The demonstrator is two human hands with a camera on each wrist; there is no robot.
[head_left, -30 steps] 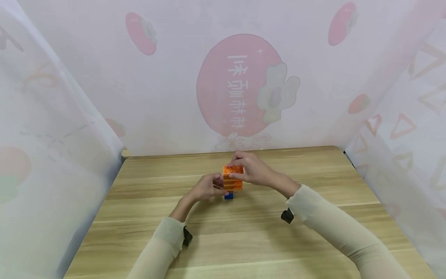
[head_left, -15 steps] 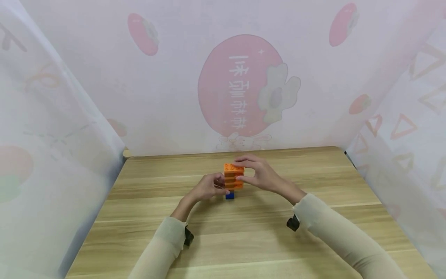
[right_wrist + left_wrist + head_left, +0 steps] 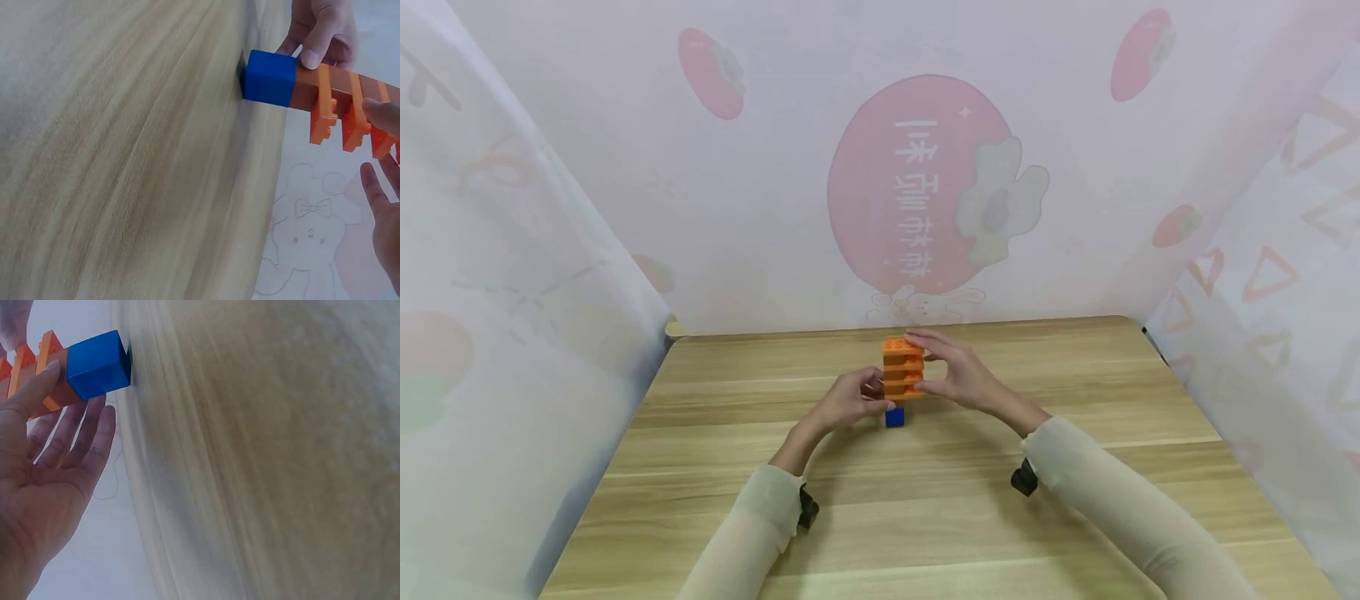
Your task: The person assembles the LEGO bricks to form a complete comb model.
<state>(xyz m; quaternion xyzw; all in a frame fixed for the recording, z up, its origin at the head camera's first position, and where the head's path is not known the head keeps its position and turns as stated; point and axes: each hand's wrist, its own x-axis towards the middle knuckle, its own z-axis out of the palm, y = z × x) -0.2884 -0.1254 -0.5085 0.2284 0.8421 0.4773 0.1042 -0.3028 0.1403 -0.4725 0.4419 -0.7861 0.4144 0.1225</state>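
A stack of toy building blocks stands on the table, a blue block (image 3: 895, 417) at its foot. Above it, brown blocks (image 3: 305, 89) alternate with wider orange bricks (image 3: 895, 345) that jut out to the right. My left hand (image 3: 841, 405) holds the stack low down; its thumb lies just above the blue block (image 3: 97, 367), with the fingers around the far side. With my right hand (image 3: 961, 372) I hold the upper orange bricks (image 3: 323, 115) from the right, thumb in front and fingertips by the top. The stack's far side is hidden.
The wood-grain table (image 3: 895, 517) runs back to a pale printed curtain (image 3: 760, 208). More curtain hangs along the left and right sides. A small black device (image 3: 1024, 478) sits under each cuff.
My right hand has slid from the stack's top to its right side. The orange bricks' upper end has risen and tilted back, so more of their front shows. My left hand has barely moved.
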